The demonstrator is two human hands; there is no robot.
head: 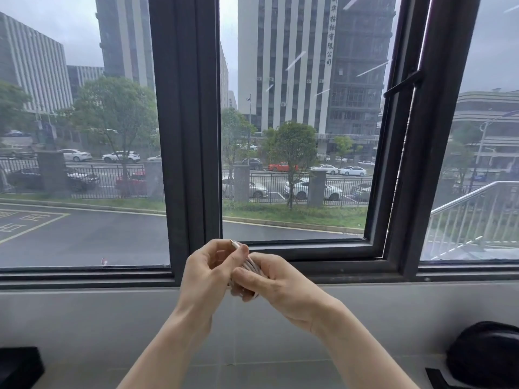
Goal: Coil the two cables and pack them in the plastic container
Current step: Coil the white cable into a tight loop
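Left hand (209, 269): we see its thumb and forefinger pinching the plug (234, 243) of a white cable (250, 265), the plug sticking up just above the fingertips.
Right hand (269, 279): its fingers curl around the coiled cable, thumb pressed on top.
Cable: a small bundle held between both palms, mostly hidden by fingers.
Behind the fingers: we note a dark window frame (191, 136).
Lower right: a black bag (486, 355).

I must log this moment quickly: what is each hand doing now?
Left hand: fingers pinch the connector end of the white cable.
Right hand: fingers curled round the coiled white cable, holding the bundle.
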